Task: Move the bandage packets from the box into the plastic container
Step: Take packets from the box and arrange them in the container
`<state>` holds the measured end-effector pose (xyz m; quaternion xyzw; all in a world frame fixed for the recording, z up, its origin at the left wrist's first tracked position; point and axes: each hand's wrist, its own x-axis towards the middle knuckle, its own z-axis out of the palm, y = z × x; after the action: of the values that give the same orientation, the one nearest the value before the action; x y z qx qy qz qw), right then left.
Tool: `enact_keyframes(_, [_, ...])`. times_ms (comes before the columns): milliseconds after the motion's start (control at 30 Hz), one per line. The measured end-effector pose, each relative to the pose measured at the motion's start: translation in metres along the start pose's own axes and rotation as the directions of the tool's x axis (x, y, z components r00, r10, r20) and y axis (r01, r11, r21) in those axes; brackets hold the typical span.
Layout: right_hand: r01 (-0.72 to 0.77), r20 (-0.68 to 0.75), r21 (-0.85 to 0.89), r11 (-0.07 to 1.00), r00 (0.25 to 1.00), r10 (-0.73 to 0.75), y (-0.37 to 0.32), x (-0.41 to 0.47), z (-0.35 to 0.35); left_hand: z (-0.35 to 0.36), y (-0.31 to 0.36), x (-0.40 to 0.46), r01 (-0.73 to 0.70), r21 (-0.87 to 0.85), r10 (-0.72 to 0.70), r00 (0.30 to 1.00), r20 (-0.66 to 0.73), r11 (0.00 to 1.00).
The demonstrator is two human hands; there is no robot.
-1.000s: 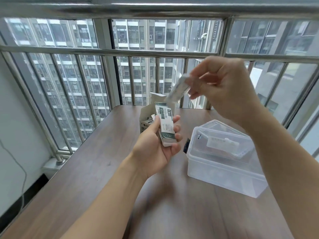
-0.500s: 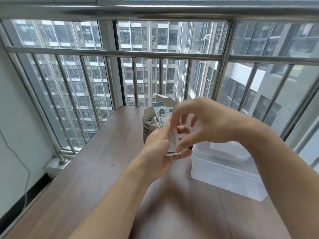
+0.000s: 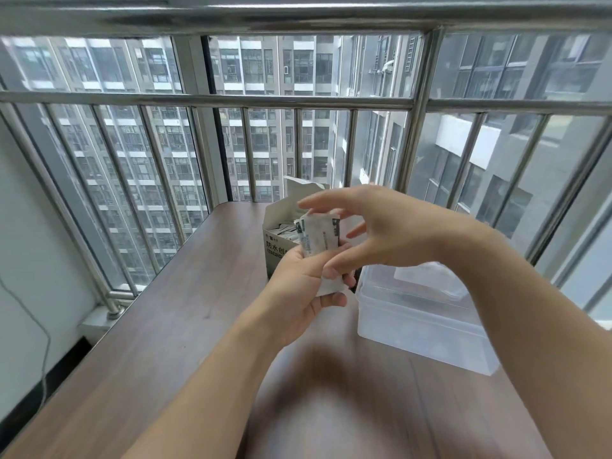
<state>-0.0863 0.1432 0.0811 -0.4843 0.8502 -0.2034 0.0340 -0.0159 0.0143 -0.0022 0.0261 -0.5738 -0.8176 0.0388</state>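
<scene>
My left hand holds a small stack of white bandage packets upright above the table. My right hand has come in from the right, its fingers spread over the stack, thumb and fingertips touching the front packet. Behind the hands stands the open cardboard box with more packets showing inside. The clear plastic container sits on the table to the right, open, with a packet or two lying in it.
The wooden table runs along a window with steel railing bars at the far and left edges. The container's lid rests behind the container. A thin cable hangs on the left wall.
My right hand dropped from high up, where it held a single packet, down to the stack in my left hand. That packet is no longer in its fingers.
</scene>
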Motion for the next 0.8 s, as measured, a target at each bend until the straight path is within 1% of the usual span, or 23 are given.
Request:
enact_keyframes(67, [0.05, -0.086, 0.033, 0.998, 0.995, -0.047, 0.001, 0.002, 0.001, -0.002, 0.003, 0.001, -0.003, -0.036, 0.002, 1.0, -0.011, 0.999])
enact_keyframes(133, [0.064, -0.186, 0.105, 0.992, 0.982, -0.044, 0.004, 0.005, 0.0, -0.001, 0.006, 0.0, 0.0, -0.102, -0.002, 1.0, -0.017, 0.995])
enact_keyframes(233, [0.049, -0.226, 0.153, 0.987, 0.974, -0.013, 0.012, 0.008, 0.001, 0.002, 0.005, 0.0, -0.027, -0.167, 0.021, 0.999, -0.038, 0.986])
enact_keyframes(300, [0.06, -0.217, 0.167, 0.984, 0.976, -0.022, 0.016, 0.008, 0.005, 0.002, 0.003, 0.001, -0.055, -0.154, 0.05, 0.998, -0.039, 0.986])
enact_keyframes(367, [0.055, -0.203, 0.198, 0.979, 0.979, -0.014, 0.019, 0.009, 0.008, 0.001, 0.002, 0.001, -0.076, -0.107, 0.072, 0.997, -0.041, 0.991])
enact_keyframes(533, [-0.068, -0.119, 0.365, 0.929, 0.986, 0.119, 0.027, 0.011, 0.013, -0.003, 0.0, 0.003, -0.108, -0.011, 0.106, 0.988, -0.112, 0.994])
enact_keyframes(667, [-0.147, -0.034, 0.537, 0.831, 0.98, 0.195, 0.023, 0.01, 0.015, -0.004, 0.0, 0.003, -0.113, 0.019, 0.115, 0.982, -0.149, 0.993])
enact_keyframes(800, [-0.221, 0.012, 0.596, 0.772, 0.964, 0.267, 0.02, 0.01, 0.015, -0.004, 0.002, 0.002, -0.115, -0.001, 0.114, 0.981, -0.157, 0.993])
